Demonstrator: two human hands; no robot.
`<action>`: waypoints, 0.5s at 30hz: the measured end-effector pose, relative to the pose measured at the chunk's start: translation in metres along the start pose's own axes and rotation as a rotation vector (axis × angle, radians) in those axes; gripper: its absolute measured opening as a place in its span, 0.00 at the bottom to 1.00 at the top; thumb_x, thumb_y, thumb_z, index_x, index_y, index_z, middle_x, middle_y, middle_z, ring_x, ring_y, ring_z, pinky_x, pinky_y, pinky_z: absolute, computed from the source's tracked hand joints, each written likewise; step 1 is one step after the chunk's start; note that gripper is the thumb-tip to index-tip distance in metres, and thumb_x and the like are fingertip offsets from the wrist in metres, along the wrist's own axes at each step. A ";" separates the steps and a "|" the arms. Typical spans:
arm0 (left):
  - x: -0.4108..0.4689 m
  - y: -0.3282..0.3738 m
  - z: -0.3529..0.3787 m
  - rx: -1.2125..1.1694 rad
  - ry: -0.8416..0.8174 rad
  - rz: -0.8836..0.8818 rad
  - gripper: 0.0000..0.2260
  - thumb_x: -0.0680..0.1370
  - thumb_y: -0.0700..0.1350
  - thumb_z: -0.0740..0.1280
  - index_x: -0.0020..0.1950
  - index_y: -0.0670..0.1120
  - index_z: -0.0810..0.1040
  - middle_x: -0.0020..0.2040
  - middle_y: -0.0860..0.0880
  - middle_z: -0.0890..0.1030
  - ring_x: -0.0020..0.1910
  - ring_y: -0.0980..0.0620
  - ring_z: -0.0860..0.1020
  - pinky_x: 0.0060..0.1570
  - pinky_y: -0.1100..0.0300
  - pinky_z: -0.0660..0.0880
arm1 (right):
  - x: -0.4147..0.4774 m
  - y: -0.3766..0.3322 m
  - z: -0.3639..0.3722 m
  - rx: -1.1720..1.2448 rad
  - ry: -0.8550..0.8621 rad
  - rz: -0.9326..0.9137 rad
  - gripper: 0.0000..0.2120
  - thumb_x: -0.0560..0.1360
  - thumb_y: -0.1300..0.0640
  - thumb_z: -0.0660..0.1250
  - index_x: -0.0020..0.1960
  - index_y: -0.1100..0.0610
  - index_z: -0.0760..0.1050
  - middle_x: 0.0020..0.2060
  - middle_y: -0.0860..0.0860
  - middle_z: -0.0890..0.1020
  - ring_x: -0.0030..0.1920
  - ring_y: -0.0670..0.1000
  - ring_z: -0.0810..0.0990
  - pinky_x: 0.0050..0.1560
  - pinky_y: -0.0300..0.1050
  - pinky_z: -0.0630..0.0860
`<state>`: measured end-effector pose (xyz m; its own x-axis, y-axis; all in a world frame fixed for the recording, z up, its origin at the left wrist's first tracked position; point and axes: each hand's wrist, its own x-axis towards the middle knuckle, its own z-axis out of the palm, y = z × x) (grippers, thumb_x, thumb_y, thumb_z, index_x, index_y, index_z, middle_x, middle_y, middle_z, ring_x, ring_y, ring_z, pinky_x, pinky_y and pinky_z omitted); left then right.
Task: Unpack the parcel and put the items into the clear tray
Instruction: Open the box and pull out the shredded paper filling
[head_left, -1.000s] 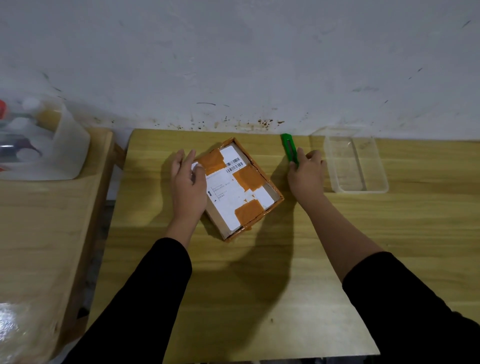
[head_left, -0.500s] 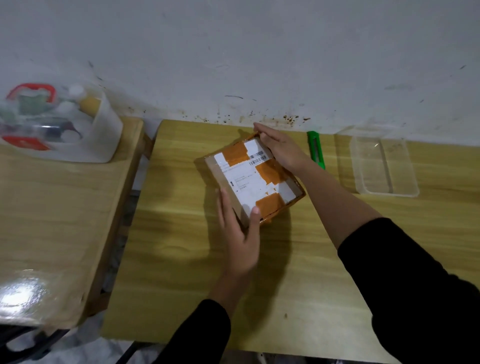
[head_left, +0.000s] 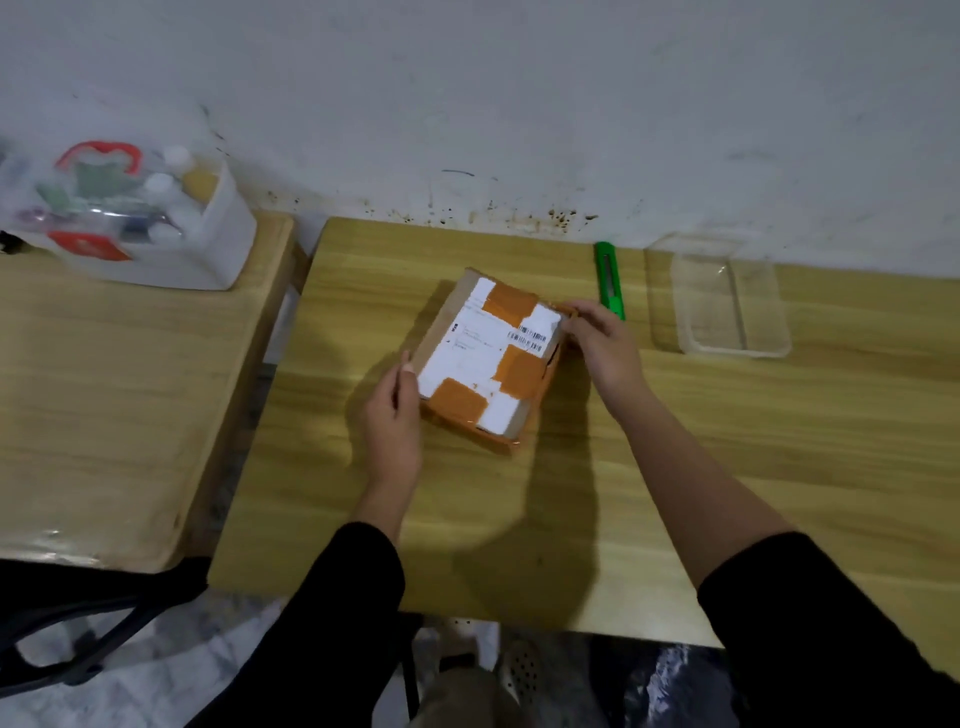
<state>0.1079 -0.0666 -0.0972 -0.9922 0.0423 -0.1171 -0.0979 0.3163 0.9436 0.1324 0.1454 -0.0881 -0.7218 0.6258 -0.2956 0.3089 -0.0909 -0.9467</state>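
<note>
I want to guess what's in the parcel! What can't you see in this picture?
All in the head view:
- Inside the parcel: hidden, its taped top is shut.
- Label writing: too small and blurred to read.
- Right hand fingertips at the parcel's corner: whether they pinch tape is unclear.
- Things in the white bin: blurred by motion.
- Green cutter: lower end hidden behind the right hand.

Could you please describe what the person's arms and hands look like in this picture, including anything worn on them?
Both hands are bare: the left hand and right hand show no gloves, rings or watch. Each arm wears a black sleeve, plain and unmarked. The right one is pushed up to about the elbow, baring the forearm; the left ends nearer the wrist.
</note>
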 end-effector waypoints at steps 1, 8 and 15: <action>0.003 0.000 0.000 0.024 0.057 -0.009 0.13 0.81 0.46 0.57 0.52 0.41 0.78 0.33 0.54 0.75 0.31 0.61 0.72 0.30 0.67 0.65 | -0.015 0.006 -0.005 -0.014 0.029 -0.019 0.08 0.73 0.65 0.65 0.50 0.60 0.79 0.44 0.52 0.80 0.45 0.47 0.77 0.46 0.36 0.74; -0.036 0.025 -0.002 -0.005 0.181 -0.219 0.18 0.82 0.47 0.54 0.71 0.45 0.67 0.70 0.47 0.70 0.68 0.49 0.69 0.64 0.60 0.65 | -0.111 0.036 -0.035 -0.208 0.068 -0.094 0.10 0.67 0.61 0.73 0.39 0.61 0.71 0.30 0.48 0.72 0.29 0.40 0.68 0.33 0.33 0.66; -0.085 0.011 0.001 -0.106 0.068 -0.242 0.19 0.83 0.48 0.51 0.72 0.46 0.65 0.70 0.47 0.71 0.68 0.49 0.69 0.61 0.62 0.65 | -0.130 0.033 -0.056 -0.558 0.010 -0.288 0.13 0.64 0.55 0.76 0.38 0.60 0.74 0.35 0.53 0.79 0.36 0.50 0.75 0.35 0.37 0.68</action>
<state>0.1918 -0.0655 -0.0775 -0.9415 -0.0876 -0.3255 -0.3369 0.2087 0.9181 0.2713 0.1049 -0.0737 -0.8194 0.5722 -0.0352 0.3818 0.4988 -0.7781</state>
